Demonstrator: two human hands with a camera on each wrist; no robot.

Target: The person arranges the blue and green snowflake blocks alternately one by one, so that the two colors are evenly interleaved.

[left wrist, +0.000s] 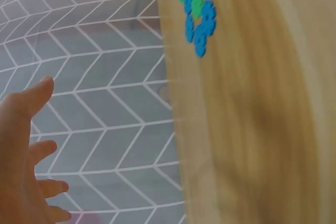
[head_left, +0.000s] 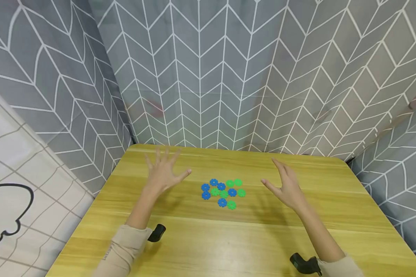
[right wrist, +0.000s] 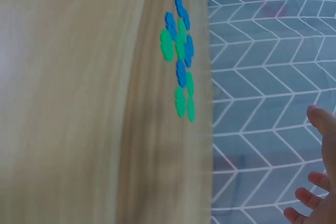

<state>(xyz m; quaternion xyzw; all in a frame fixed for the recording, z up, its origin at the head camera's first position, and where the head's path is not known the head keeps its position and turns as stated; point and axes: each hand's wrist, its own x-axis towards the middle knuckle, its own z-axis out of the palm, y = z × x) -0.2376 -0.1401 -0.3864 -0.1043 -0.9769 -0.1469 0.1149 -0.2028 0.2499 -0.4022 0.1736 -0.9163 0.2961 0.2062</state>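
From the head view, your left hand [head_left: 163,171] and right hand [head_left: 287,186] hover spread wide, holding nothing, either side of the blue and green discs [head_left: 223,192] on the table [head_left: 208,238]. Left wrist view: fingers [left wrist: 39,95] splayed, discs [left wrist: 197,9] well apart. Right wrist view: fingers [right wrist: 315,195] loose, discs [right wrist: 179,56] near the table's edge.

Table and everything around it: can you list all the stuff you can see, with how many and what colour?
blue snowflake discs: six, blue, flat in a cluster at the middle of the table
green snowflake discs: six, green, mixed into the same cluster
table: one, yellow wood grain, under the discs
curtain: grey with white zigzag lines, behind and beside the table
white cloth: one, white with grey grid and a black drawing, at the left
wrist cameras: two, black, one on each wrist
left hand: open, fingers spread, left of the discs
right hand: open, right of the discs
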